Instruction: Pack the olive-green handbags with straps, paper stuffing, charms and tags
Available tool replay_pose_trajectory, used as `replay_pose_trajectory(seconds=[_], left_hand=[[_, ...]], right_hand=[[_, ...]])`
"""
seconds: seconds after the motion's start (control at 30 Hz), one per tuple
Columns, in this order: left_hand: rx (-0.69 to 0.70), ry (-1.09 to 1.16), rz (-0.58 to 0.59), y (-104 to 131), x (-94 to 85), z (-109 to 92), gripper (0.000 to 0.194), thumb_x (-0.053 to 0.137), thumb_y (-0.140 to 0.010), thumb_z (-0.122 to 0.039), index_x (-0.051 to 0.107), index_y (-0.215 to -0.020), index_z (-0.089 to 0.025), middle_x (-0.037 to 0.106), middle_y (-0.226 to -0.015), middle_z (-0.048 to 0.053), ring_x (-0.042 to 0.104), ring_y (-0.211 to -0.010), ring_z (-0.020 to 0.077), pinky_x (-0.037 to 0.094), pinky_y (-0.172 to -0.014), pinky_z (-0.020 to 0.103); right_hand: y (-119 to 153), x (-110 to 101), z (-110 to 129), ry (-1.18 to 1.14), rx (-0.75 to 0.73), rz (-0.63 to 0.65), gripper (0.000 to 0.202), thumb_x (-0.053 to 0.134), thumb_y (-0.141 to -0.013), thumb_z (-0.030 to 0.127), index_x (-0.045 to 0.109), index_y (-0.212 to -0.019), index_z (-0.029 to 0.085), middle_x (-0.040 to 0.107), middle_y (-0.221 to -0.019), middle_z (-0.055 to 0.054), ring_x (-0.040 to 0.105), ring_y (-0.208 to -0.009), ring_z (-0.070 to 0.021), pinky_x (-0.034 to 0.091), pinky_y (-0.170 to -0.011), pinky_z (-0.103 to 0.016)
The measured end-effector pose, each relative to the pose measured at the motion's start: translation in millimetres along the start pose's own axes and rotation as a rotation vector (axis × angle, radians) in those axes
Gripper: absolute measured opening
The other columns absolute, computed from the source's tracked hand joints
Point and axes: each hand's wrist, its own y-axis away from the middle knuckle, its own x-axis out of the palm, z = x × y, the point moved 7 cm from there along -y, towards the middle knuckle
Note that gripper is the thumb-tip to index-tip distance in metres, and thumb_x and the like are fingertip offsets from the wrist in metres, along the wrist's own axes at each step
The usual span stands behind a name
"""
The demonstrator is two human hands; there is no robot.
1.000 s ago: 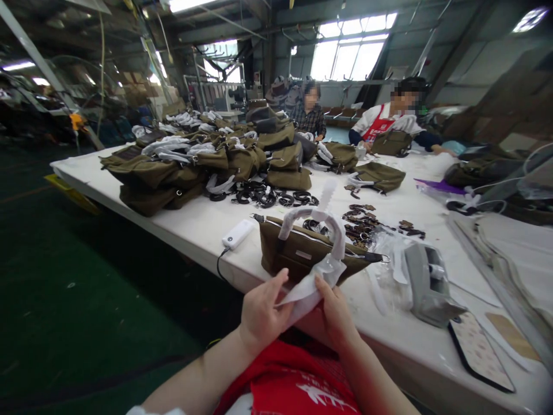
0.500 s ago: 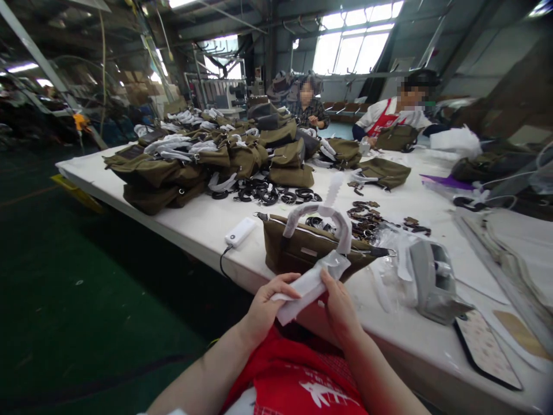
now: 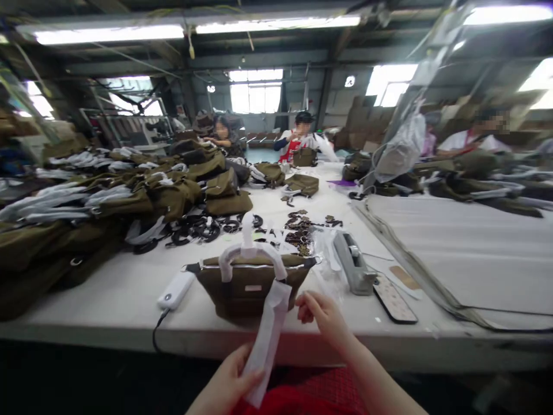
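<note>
Left hand (image 3: pixel 231 377) low at frame bottom, forearm rising from below, fingers curled around the lower end of a white wrap strip (image 3: pixel 266 340), thumb pressed on its front face. Strip stretched taut, running up and slightly right to the near end of the bag handle (image 3: pixel 252 257), itself already sheathed in white.

Right hand (image 3: pixel 322 314) raised just right of the strip, not touching it; forearm entering from lower right, wrist bent, fingers loosely curled toward the thumb, holding nothing visible.

Olive bag (image 3: pixel 249 283) upright near the front edge of the white table (image 3: pixel 466 253), directly ahead of both hands. White power bank (image 3: pixel 175 290) just left of bag, cable hanging over the edge. Grey tape dispenser (image 3: pixel 354 264) and phone (image 3: pixel 394 298) to the right. Heap of olive bags (image 3: pixel 129 202) far left, dark rings (image 3: pixel 199 229) beside it. Other people (image 3: pixel 298 138) seated at the far end.
</note>
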Motion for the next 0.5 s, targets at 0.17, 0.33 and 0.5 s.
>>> replay_pose_trajectory(seconds=[0.17,0.33,0.5], left_hand=[[-0.044,-0.077,0.031,-22.2,2.8,19.7,0.081,0.083,-0.050,-0.064,0.067,-0.110,-0.012,0.072,-0.097,0.014,0.065,-0.090,0.0282,0.049,-0.081,0.036],[0.010,-0.011,-0.150,-19.7,3.9,8.5,0.069,0.082,-0.054,-0.062,0.069,-0.103,-0.015,0.073,-0.084,0.010,0.063,-0.071,0.0219,0.048,-0.065,0.032],[0.041,0.028,-0.234,-12.3,5.1,-0.1,0.067,0.084,-0.053,-0.059,0.070,-0.099,-0.013,0.073,-0.083,0.011,0.064,-0.074,0.0227,0.048,-0.066,0.030]], right_hand=[[0.8,-178.7,29.2,0.460,-0.176,-0.735,0.044,0.050,-0.085,0.058,0.067,-0.088,0.017,0.070,-0.080,-0.009,0.064,-0.075,-0.0221,0.047,-0.072,-0.032],[-21.1,-259.3,-3.7,0.632,0.041,-0.774,0.042,0.057,-0.073,0.056,0.070,-0.065,0.016,0.070,-0.070,-0.012,0.062,-0.075,-0.0256,0.044,-0.071,-0.035],[-31.4,-250.0,-27.4,0.531,0.045,-0.664,0.045,0.060,-0.068,0.058,0.073,-0.070,0.015,0.072,-0.068,-0.010,0.063,-0.067,-0.0229,0.044,-0.064,-0.032]])
